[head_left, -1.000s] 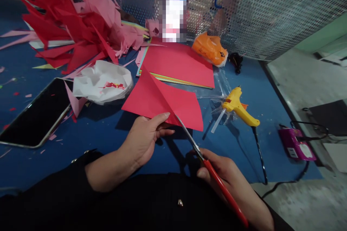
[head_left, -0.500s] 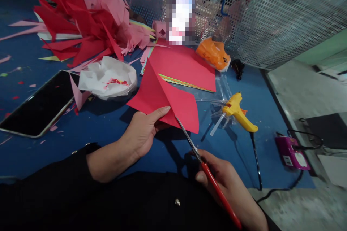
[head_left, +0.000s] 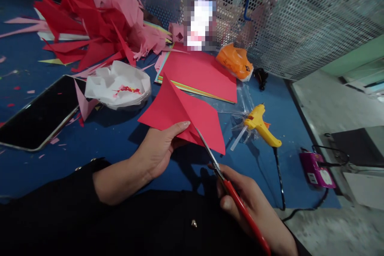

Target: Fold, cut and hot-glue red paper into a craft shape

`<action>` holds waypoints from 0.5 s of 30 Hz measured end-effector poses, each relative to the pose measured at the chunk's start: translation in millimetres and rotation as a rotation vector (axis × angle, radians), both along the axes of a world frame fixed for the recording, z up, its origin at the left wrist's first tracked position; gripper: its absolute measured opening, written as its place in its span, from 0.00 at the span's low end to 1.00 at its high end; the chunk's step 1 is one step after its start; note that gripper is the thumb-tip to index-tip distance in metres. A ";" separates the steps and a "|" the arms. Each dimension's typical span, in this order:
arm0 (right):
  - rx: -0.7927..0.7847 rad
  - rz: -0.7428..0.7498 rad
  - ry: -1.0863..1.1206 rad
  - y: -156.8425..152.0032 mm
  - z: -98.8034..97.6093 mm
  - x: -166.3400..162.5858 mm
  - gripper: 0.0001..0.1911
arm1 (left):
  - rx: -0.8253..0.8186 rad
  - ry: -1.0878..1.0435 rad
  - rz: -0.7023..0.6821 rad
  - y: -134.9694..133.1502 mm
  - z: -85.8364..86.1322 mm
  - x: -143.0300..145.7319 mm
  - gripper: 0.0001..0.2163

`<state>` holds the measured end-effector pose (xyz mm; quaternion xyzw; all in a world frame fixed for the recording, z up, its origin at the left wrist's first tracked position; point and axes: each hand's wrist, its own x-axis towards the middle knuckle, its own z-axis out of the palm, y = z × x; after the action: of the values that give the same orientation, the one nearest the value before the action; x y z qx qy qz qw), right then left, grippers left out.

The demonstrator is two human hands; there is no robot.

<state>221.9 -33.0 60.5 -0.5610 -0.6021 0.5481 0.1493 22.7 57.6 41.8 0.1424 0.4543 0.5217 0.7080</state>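
A folded sheet of red paper (head_left: 165, 106) is pinched in my left hand (head_left: 159, 148), thumb on top and the other fingers hidden beneath. My right hand (head_left: 249, 200) grips red-handled scissors (head_left: 240, 204), which point up and to the left. Their blades meet the paper's near edge just right of my left thumb, where a slit parts the sheet. The right flap of the paper hangs over the blade side. Behind it lies a stack of coloured paper (head_left: 204, 72) with red on top.
A white bag (head_left: 102, 92) holding red scraps and a black phone (head_left: 39, 116) lie left, below heaped cut paper (head_left: 90, 20). On the right are an orange bag (head_left: 234, 62), a yellow glue gun (head_left: 261, 126) and a purple box (head_left: 315, 168) with cords. A mesh panel (head_left: 300, 28) stands behind.
The red paper's top has tipped lower and its right flap hangs further down to the right. Both hands keep their grips, and the view has shifted slightly.
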 end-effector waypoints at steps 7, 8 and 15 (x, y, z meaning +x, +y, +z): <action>0.040 0.004 0.037 1.9 -2.3 -1.5 0.30 | -0.019 -0.014 -0.001 -1.6 2.1 2.4 0.17; 0.043 0.004 0.041 2.3 -3.0 -1.8 0.30 | -0.022 -0.017 -0.001 -1.9 2.1 2.5 0.18; 0.069 -0.010 0.035 3.7 -8.1 -5.0 0.31 | -0.018 -0.029 -0.014 -2.4 -0.1 1.8 0.19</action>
<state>216.9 -29.3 52.4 -0.5487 -0.6153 0.5359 0.1819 24.5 55.2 41.7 0.1316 0.4475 0.5147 0.7194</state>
